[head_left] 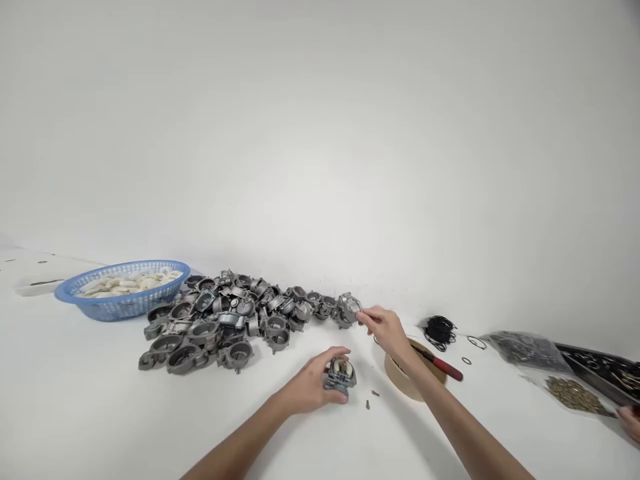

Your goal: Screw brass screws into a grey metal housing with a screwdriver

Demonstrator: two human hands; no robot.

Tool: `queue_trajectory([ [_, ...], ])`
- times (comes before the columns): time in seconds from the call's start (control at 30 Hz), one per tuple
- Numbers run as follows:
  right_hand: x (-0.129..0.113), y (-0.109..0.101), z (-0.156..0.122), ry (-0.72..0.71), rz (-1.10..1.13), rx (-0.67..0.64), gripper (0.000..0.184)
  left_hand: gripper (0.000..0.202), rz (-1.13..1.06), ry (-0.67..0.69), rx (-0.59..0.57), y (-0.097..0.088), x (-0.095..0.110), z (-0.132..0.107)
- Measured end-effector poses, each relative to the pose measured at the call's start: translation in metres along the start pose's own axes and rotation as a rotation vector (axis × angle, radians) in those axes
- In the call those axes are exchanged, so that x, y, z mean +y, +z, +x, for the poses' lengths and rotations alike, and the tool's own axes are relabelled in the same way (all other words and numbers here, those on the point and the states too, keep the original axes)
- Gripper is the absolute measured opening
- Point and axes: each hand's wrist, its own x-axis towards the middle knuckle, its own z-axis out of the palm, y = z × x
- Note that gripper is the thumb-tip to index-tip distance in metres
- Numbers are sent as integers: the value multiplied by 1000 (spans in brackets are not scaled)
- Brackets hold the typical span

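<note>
My left hand [313,385] is wrapped around a carburetor body [341,375], held just above the table with its cream-white float showing on top. Farther back, the fingers of my right hand [384,327] pinch the edge of a grey metal float bowl [349,308] at the right end of a pile of similar bowls [240,313]. Two small screws, one dark [367,404] and one reddish [375,393], lie on the table right of the carburetor body. Beneath my right forearm is a tan round container [400,380], partly hidden, with a red-handled screwdriver [445,367] across its top.
At the left stands a blue basket [83,305] of cream-white pieces. Black rubber rings [440,332] lie by the wall. Rightward are a plastic bag of dark parts [527,350], brass parts [575,395] and a black tray [593,373]. Another person's hand [630,421] shows at the right edge.
</note>
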Motion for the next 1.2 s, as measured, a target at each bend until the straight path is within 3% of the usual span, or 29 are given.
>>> queue_trajectory([
  [0.13,14,-2,-58,129,324,-68,46,65,-120,44,-76,-4,1,1],
  [0.27,25,1,-82,253,529,-87,47,53,-171,66,-108,-8,1,1],
  [0.43,11,2,-87,308,769,-93,42,56,69,13,105,-4,-2,2],
  [0.53,2,5,-90,354,901,-113,38,55,70,-81,173,0,-3,3],
  [0.83,-6,26,-91,491,1107,-188,31,43,-68,-90,161,3,-4,6],
  [1.07,-4,38,-89,547,1111,-199,32,55,-105,-80,141,5,-3,6],
  [1.2,0,37,-89,586,1171,-172,30,42,-156,-85,105,2,-5,6],
])
